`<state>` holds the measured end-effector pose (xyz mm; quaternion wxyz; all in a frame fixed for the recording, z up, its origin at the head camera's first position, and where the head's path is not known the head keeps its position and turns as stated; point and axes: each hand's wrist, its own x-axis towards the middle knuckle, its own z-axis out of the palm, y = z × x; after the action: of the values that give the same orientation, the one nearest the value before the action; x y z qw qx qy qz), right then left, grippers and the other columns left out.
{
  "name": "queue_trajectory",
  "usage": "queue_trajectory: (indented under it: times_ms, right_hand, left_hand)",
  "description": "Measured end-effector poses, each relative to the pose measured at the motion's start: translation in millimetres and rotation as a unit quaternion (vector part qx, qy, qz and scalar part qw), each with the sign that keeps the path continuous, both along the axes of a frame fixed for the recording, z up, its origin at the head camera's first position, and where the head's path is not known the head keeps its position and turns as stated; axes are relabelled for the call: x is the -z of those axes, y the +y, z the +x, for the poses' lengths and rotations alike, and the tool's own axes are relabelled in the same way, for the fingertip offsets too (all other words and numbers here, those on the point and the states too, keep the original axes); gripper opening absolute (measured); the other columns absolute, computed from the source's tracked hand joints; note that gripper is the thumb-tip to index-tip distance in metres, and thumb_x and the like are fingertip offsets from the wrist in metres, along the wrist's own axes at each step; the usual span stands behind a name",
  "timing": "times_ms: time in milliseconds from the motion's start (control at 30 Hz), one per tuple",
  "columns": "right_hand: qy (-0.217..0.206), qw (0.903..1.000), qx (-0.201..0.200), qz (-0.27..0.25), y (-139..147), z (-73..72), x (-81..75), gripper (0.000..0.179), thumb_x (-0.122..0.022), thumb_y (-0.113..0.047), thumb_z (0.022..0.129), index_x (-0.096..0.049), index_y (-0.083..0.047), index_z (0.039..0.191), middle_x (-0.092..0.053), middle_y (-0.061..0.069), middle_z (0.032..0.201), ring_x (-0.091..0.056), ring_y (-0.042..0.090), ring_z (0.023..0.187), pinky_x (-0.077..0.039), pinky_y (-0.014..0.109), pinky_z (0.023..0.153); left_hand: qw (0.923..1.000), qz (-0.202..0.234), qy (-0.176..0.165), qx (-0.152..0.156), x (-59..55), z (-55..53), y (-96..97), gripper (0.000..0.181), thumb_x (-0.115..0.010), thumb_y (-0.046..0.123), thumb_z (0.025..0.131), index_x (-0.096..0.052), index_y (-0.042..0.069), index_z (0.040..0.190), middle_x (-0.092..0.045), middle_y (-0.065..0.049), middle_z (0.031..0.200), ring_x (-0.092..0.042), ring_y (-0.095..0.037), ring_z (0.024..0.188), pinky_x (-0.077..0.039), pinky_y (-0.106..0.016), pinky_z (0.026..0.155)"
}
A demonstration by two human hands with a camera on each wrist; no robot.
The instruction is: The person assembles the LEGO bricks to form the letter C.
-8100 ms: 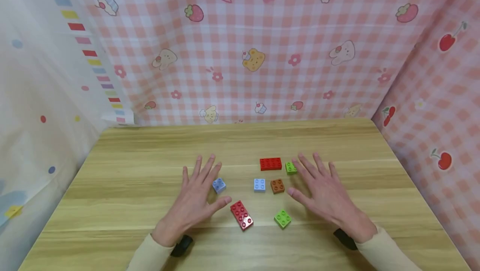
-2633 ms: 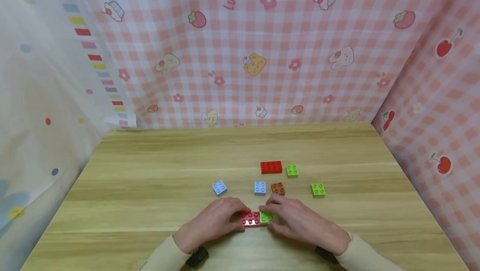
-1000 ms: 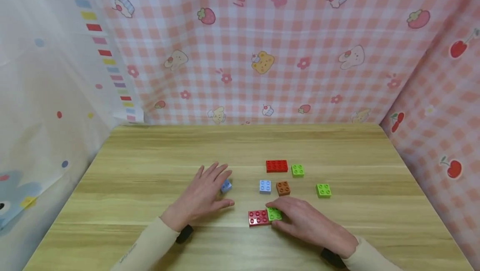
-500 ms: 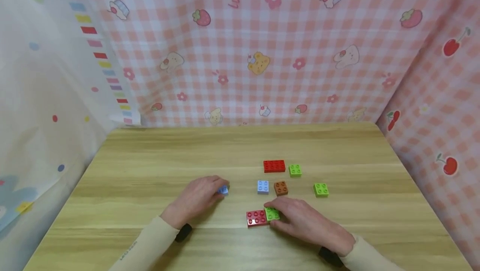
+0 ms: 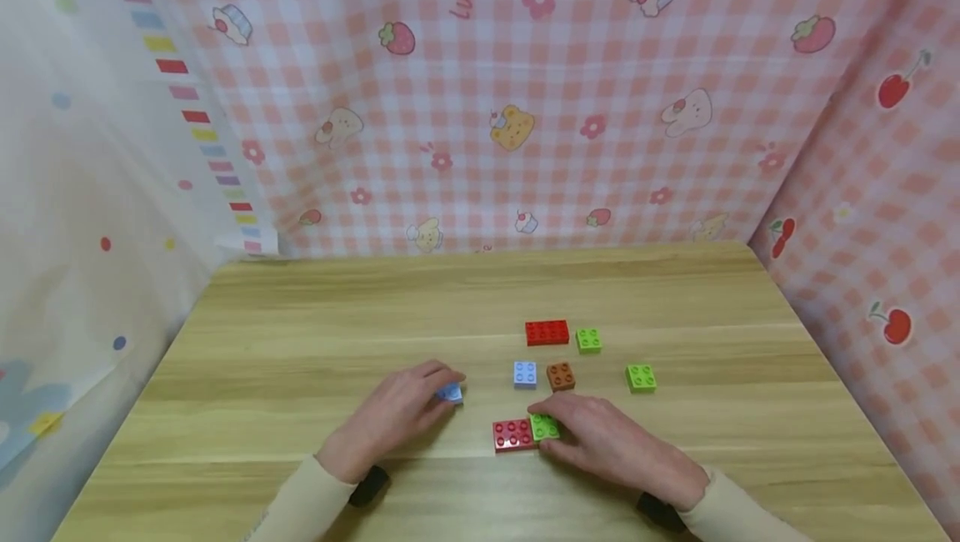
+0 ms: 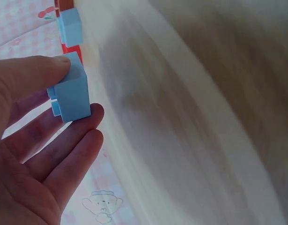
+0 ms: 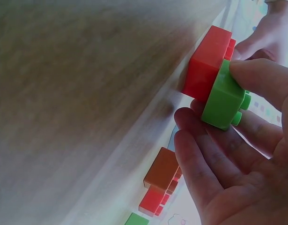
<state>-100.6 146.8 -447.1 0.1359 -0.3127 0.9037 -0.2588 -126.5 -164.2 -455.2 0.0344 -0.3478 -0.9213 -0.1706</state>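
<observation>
My left hand (image 5: 395, 410) pinches a light blue square toy block (image 5: 451, 394) between thumb and fingers, left of centre on the table. In the left wrist view the thumb lies on one side of that block and fingertips on the other, its studs toward the palm. My right hand (image 5: 618, 449) holds a green square block (image 5: 545, 428) that sits on the right end of a long dark red block (image 5: 513, 435). Thumb and fingers grip the green block's sides in the right wrist view, with the red block (image 7: 205, 68) against it.
Behind the hands lie a second light blue block (image 5: 525, 375), a brown block (image 5: 561, 376), a bright red long block (image 5: 547, 333) and two green blocks, one at the back (image 5: 588, 341) and one farther right (image 5: 641, 378). Patterned cloths enclose the wooden table (image 5: 337, 300).
The green block came onto the red one, which turned crosswise. My left hand then left the red block, reached over the blue block, took it and drew it slightly nearer. My right hand kept its grip.
</observation>
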Motion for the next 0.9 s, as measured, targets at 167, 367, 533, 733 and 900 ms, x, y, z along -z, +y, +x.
queue_trajectory:
  times_ms: [167, 367, 533, 733, 900]
  right_hand:
    - [-0.003, 1.0, 0.003, -0.001, -0.5, -0.4, -0.2, 0.042, -0.077, -0.028, 0.096, -0.067, -0.009, 0.133, -0.07, 0.002, 0.125, -0.065, 0.013, 0.111, -0.057, 0.04, 0.095]
    - [-0.001, 1.0, 0.002, -0.001, -0.7, 0.1, 0.0, 0.042, -0.077, -0.027, 0.095, -0.067, -0.009, 0.132, -0.07, 0.002, 0.124, -0.065, 0.013, 0.111, -0.057, 0.04, 0.095]
    - [-0.001, 1.0, 0.004, -0.005, -0.4, 0.6, 0.5, 0.042, -0.077, -0.027, 0.095, -0.067, -0.009, 0.132, -0.07, 0.002, 0.124, -0.065, 0.012, 0.111, -0.057, 0.04, 0.095]
    - [0.006, 1.0, 0.001, -0.006, 0.2, 1.1, 0.7, 0.042, -0.077, -0.027, 0.096, -0.067, -0.009, 0.132, -0.07, 0.002, 0.124, -0.065, 0.012, 0.111, -0.058, 0.04, 0.094]
    - [0.001, 1.0, 0.001, -0.007, 0.5, 0.6, 0.6, 0.042, -0.077, -0.028, 0.096, -0.067, -0.01, 0.132, -0.07, 0.001, 0.124, -0.065, 0.011, 0.11, -0.058, 0.039, 0.093]
  left_hand:
    - [0.9996, 0.015, -0.022, -0.011, -3.1, 5.4, 4.3, 0.045, -0.079, 0.019, 0.093, -0.065, 0.006, 0.134, -0.071, -0.01, 0.125, -0.07, -0.022, 0.108, -0.059, -0.04, 0.092]
    - [0.9982, 0.043, -0.039, -0.013, -7.5, 10.7, 8.6, 0.043, -0.081, 0.019, 0.091, -0.065, 0.003, 0.129, -0.072, -0.011, 0.123, -0.071, -0.021, 0.106, -0.059, -0.04, 0.092]
    - [0.9959, 0.068, -0.058, -0.014, -8.4, 15.3, 12.1, 0.04, -0.082, 0.018, 0.09, -0.067, 0.004, 0.125, -0.072, -0.009, 0.121, -0.07, -0.02, 0.107, -0.059, -0.039, 0.092]
    - [0.9919, 0.098, -0.08, -0.012, -6.6, 20.1, 18.5, 0.038, -0.083, 0.015, 0.089, -0.068, 0.007, 0.123, -0.07, -0.006, 0.121, -0.068, -0.019, 0.109, -0.058, -0.038, 0.094]
    - [0.9875, 0.12, -0.101, -0.011, -5.4, 21.4, 20.9, 0.038, -0.082, 0.012, 0.089, -0.067, 0.008, 0.124, -0.069, -0.004, 0.122, -0.067, -0.019, 0.109, -0.058, -0.038, 0.095]
